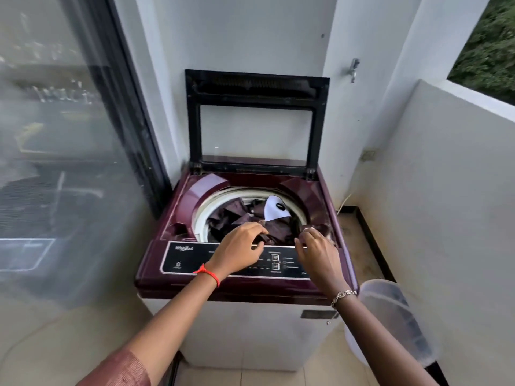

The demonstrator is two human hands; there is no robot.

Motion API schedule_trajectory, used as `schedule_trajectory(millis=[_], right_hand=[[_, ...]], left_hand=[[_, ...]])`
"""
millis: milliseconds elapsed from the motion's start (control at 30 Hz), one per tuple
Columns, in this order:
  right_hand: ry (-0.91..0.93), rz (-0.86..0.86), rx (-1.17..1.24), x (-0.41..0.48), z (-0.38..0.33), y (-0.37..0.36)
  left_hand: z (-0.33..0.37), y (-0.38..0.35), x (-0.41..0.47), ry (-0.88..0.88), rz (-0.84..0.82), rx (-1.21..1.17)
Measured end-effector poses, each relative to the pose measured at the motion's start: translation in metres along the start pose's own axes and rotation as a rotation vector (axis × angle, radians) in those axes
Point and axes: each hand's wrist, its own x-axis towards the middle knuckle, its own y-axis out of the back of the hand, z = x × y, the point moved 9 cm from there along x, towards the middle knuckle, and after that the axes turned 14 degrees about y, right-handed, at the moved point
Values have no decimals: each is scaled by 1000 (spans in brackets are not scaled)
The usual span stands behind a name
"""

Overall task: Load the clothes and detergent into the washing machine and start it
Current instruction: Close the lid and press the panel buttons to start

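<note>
Your left hand [237, 246] has its fingers [257, 232] curled down, pinching the dark maroon clothes [278, 229] just past the control panel [189, 257]. Your right hand [316, 253] has its fingers [305, 236] bunched together, nipping a fold of the same cloth at the front right of the opening. The clothes lie heaped in the drum of the washing machine [158, 254] just beyond your fingers, with a white piece [274, 210] farther back, the lid [195, 121] upright behind, and a pale basket [390, 310] on the floor below your right fingers.
</note>
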Motion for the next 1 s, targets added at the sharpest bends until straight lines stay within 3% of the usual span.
schedule_trajectory(millis=[200,500,1000], right_hand=[[23,0,13,22,-39,-17],[53,-21,-4,92,-32,-38],[175,92,18,301,24,-4]], left_hand=[[-44,16,2,37,6,16],[-71,33,66,97,32,36],[-25,126,250,38,253,36]])
